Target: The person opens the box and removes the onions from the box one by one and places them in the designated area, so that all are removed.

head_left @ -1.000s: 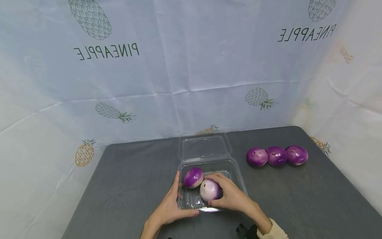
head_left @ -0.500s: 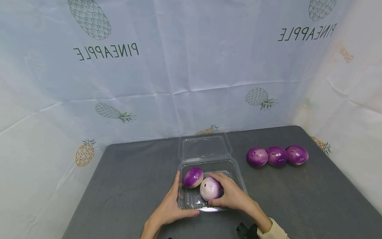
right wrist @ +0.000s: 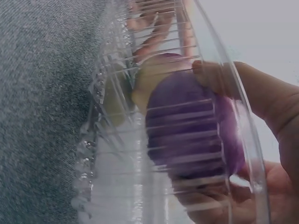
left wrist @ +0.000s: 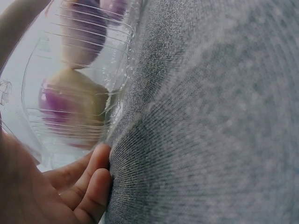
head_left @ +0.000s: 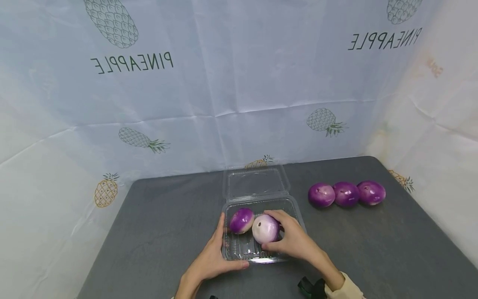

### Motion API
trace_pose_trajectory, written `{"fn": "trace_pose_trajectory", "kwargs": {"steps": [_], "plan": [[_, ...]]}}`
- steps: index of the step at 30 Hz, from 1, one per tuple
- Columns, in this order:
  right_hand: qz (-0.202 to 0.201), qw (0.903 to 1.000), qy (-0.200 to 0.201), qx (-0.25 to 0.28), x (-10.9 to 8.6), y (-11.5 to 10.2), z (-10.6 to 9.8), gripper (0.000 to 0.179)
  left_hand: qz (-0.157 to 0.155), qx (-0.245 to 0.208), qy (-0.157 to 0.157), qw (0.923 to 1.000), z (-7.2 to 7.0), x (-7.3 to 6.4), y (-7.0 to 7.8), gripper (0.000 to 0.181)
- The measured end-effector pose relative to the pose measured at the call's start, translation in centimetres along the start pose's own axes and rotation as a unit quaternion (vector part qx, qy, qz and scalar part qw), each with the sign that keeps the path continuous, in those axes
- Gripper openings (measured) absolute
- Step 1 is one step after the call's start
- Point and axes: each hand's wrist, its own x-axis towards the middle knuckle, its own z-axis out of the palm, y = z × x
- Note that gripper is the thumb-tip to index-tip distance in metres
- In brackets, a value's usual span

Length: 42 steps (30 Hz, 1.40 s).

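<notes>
A clear plastic clamshell container [head_left: 239,249] stands on the grey table, its lid [head_left: 257,185] folded back behind it. Inside, at the left, lies a purple onion [head_left: 241,220]. My right hand [head_left: 295,236] grips a second onion [head_left: 265,229], whose pale end with a dark spot faces left; this one is over or in the container tray, right beside the first. With thumb along the front edge and fingers at the left wall, my left hand [head_left: 213,253] rests against the container corner. Both wrist views show the onions blurred through the clear walls.
Toward the table's back right, an onion [head_left: 321,195], another onion [head_left: 346,194] and a third onion [head_left: 371,192] stand in a row. A pineapple-print curtain [head_left: 239,83] hangs behind the table. A black strap [head_left: 311,287] shows near my right sleeve.
My right hand has lifted the second onion slightly and moved it a little back and to the right. The left hand stays in place at the container.
</notes>
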Motion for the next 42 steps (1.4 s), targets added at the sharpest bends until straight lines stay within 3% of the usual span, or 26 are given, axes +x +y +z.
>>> {"fn": "trace_pose_trajectory", "kwargs": {"steps": [14,22,33,42], "plan": [[0.01,0.9989,0.036,0.029,-0.2,0.0,-0.8,0.082,-0.004,0.004,0.0,1.0,0.0,0.0,0.0,0.147],[-0.005,0.9971,0.075,0.01,-0.8,0.3,-1.8,0.083,-0.004,0.005,0.001,1.0,0.0,0.1,-0.1,0.148],[0.01,0.9927,0.118,-0.02,-2.0,1.2,-3.6,0.083,-0.001,-0.002,0.002,1.0,0.1,0.1,-0.2,0.149],[-0.004,0.9886,0.15,-0.007,-3.4,2.1,-4.8,0.082,0.001,-0.002,-0.001,1.0,0.0,0.1,-0.2,0.149]]}}
